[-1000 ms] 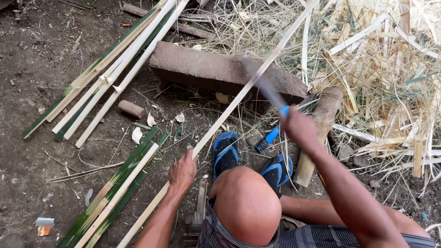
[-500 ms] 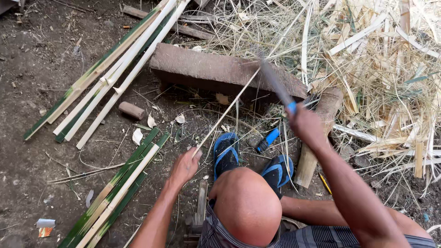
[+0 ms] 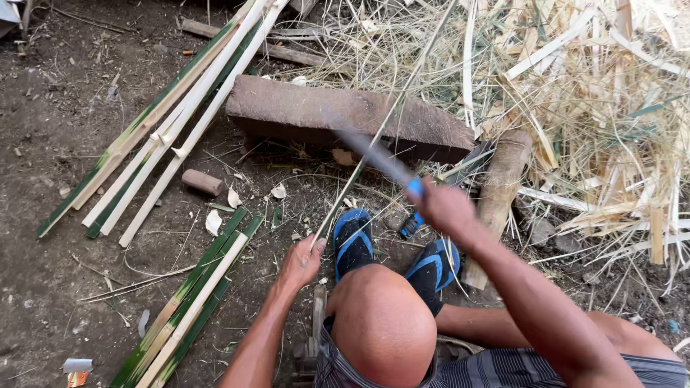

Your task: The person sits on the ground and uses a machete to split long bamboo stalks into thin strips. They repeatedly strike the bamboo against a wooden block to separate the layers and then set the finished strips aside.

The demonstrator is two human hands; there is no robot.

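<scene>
2 clenched grips: left hand [image 3: 300, 263] on thin bamboo strip [image 3: 374, 140], right hand [image 3: 444, 208] on blurred blue-handled blade [image 3: 374, 154].

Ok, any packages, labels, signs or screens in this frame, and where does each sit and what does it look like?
Crumpled wrapper scrap: on the dirt at the bottom left corner, left of the lower bundle of split bamboo; small, flat, pale grey-white with an orange-red part.
No signs, screens or other labels are in view.

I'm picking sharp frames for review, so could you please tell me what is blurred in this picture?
Head view: the knife blade in the right hand is smeared by motion; the left hand, thin bamboo strip and wooden block look sharp, in even daylight.
</scene>
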